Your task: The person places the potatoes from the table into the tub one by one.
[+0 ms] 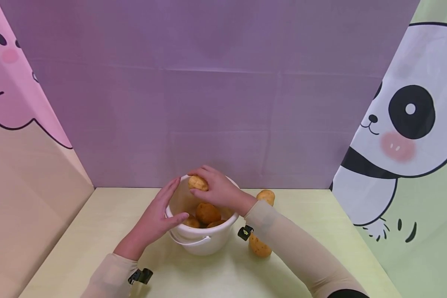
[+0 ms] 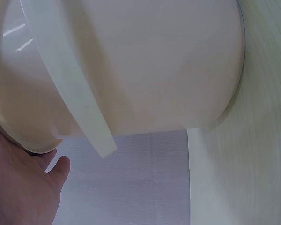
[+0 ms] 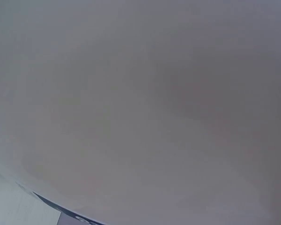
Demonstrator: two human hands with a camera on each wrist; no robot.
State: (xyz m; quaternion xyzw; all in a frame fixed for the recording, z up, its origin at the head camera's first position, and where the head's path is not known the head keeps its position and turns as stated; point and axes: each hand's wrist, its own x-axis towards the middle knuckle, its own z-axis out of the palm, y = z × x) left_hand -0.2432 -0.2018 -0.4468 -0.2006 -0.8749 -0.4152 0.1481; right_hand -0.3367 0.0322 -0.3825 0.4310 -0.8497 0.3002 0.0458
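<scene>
A white bucket (image 1: 208, 246) stands upright on the table, several potatoes (image 1: 207, 213) lying inside it. My left hand (image 1: 154, 219) grips its rim on the left, the thumb reaching over the edge. Pinched in my right hand (image 1: 223, 190) is another potato (image 1: 198, 183), held over the bucket's opening near the far rim. In the left wrist view, the bucket's wall (image 2: 168, 65) and its handle (image 2: 75, 84) fill much of the picture, with part of the left hand (image 2: 23, 183) at the rim. A blurred pale surface (image 3: 131, 117) covers most of the right wrist view.
Right of the bucket, a potato (image 1: 260, 247) lies partly under the right forearm, and another (image 1: 266, 196) sits farther back. The light wooden table (image 1: 182, 281) meets a purple backdrop (image 1: 216, 103) behind the bucket. Printed side panels (image 1: 424, 198) flank it.
</scene>
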